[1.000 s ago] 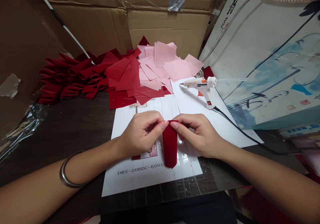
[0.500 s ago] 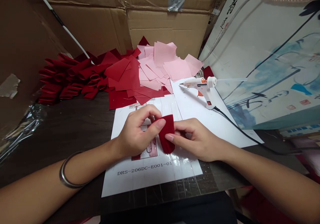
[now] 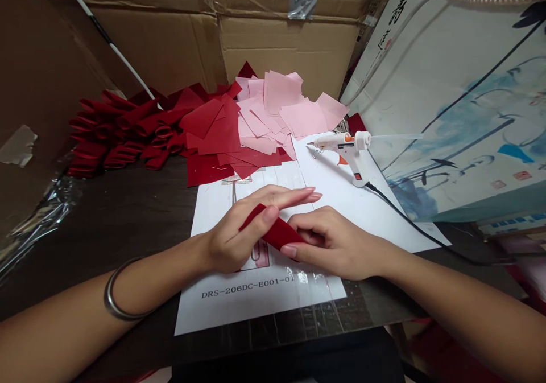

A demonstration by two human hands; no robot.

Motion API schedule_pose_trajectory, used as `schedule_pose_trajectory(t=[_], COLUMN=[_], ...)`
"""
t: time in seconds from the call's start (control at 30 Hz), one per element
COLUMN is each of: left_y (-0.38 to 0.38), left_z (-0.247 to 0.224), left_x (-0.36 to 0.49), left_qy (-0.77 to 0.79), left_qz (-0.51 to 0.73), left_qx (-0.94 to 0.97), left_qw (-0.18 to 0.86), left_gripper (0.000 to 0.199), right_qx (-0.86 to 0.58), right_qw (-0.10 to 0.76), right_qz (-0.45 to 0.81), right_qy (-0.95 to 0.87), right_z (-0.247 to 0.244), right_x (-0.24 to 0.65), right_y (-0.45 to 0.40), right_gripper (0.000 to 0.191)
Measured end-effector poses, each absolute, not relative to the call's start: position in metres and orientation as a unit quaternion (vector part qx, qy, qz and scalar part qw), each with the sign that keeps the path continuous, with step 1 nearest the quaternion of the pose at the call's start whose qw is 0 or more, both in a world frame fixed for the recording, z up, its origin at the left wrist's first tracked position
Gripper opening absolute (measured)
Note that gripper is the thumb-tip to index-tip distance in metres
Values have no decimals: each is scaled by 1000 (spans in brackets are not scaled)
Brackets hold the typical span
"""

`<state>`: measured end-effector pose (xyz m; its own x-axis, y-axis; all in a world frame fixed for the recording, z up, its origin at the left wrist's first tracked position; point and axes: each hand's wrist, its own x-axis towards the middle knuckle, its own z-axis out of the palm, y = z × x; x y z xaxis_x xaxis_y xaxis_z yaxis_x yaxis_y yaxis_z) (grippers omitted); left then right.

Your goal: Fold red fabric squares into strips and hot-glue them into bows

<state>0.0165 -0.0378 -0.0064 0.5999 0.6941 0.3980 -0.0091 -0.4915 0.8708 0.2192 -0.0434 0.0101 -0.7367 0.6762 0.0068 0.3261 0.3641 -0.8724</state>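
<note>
Illumination moderate; left carton (image 3: 38,75) in shade. Glare spots on the printed sheet (image 3: 213,313). Wide-angle stretching towards edges.

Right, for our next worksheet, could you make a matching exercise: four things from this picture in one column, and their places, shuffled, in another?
Things
1. glue gun
2. pink pieces
3. narrow red piece
4. metal bangle

Places
A. between the left hand and right hand
B. around the left forearm
C. on the plain white sheet
D. heaped before the cardboard

Pairs: 1-C, 2-D, 3-A, 4-B
</note>
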Motion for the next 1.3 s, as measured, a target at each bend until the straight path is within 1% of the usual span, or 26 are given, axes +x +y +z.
schedule_pose_trajectory(t=[0.07,0.13,0.27,0.4,0.53,0.77,0.93,1.1,1.3], left_y=[-41,-42,-39,-36,-35,-33,-33,-34,-35], left_z=[-8,-9,-10,-15,-17,-16,-16,-15,-12], left_x=[18,20,24,25,24,24,24,24,24], left_qy=[248,252,243,263,279,311,309,323,320], left_qz=[408,439,503,525,523,499,498,483,477], left_qx=[726,702,702,698,701,729,730,730,734], left_qw=[494,500,442,411,397,350,352,359,363], left_gripper=[41,39,36,35,32,29,28,26,23], right_qx=[-334,-347,-355,-369,-374,-371,-368,-359,-353], right_qw=[187,182,185,218,236,239,233,225,220], right_qz=[450,435,441,423,422,422,409,391,381], right_qy=[-807,-810,-804,-798,-792,-792,-802,-817,-825], right_z=[9,8,8,5,3,3,2,2,4], right_x=[220,220,220,221,222,223,223,222,222], right_y=[-43,-43,-42,-42,-44,-45,-44,-45,-44], right_gripper=[36,37,35,31,26,21,22,18,25])
